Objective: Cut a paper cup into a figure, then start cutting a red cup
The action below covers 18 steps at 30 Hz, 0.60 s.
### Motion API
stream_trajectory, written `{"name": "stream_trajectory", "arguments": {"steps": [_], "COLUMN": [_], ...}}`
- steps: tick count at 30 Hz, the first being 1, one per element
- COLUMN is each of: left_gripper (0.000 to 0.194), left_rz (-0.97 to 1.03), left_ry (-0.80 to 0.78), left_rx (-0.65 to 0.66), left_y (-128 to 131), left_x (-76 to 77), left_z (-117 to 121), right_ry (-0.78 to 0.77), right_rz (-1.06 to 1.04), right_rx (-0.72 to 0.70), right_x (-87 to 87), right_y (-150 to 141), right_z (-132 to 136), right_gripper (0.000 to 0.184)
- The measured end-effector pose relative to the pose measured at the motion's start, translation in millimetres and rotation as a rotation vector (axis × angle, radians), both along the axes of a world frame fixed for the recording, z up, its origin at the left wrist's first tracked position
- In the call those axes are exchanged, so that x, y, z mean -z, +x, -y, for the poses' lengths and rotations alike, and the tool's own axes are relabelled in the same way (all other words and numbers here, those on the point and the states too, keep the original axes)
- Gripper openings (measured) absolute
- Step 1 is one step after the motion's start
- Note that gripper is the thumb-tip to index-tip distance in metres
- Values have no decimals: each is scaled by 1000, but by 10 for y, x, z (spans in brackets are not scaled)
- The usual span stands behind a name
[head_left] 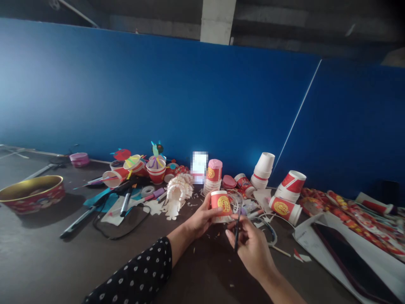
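Observation:
My left hand [201, 216] grips a red paper cup [220, 204] with a round gold emblem, held on its side in front of me. Pale cut strips curl from the cup's white end. My right hand [249, 249] pinches slim black scissors [236, 232], their upper end touching or just beside the cup's edge. Scraps of white paper lie on the dark table [63, 261] below my hands. A fringed white paper-cup craft [177, 195] stands just left of my left hand.
Behind my hands stand decorated red cups [156, 171], a pink-topped cup stack [214, 171], and white cups [263, 169]. A red and gold tin [31, 194], a marker [125, 202], and a tape roll [147, 191] lie left. Red patterned paper [348, 215] lies right. A blue wall [158, 84] backs the table.

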<state>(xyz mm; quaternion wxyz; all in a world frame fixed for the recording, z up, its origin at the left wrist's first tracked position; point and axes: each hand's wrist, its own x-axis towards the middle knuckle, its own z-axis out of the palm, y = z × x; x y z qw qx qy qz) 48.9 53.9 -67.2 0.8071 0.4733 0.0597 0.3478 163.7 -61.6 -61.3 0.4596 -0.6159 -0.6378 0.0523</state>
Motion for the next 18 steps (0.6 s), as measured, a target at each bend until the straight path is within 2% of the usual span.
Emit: {"name": "stream_trajectory", "arguments": {"steps": [5,9,14,18], "left_gripper": [54,55,69,70], "left_rz": [-52,-33,1,-10], "left_ry": [-4,-18,-55,-58], "left_rx": [-88,-64,-61,-48], "left_y": [19,4,-10,-17], "left_x": [26,-20,-58,-63], "left_z": [-4,-1,4,9], "right_ry": [-52,-62,-65,-53], "right_rz": [14,-5,-32,-47], "right_rx": [-71,-81,-73,-73], "right_x": [-14,-3,6,13], "right_y": [-36,-31,-4,1], "right_z": [5,0,-9,-10], "right_gripper": [27,26,25,26]}}
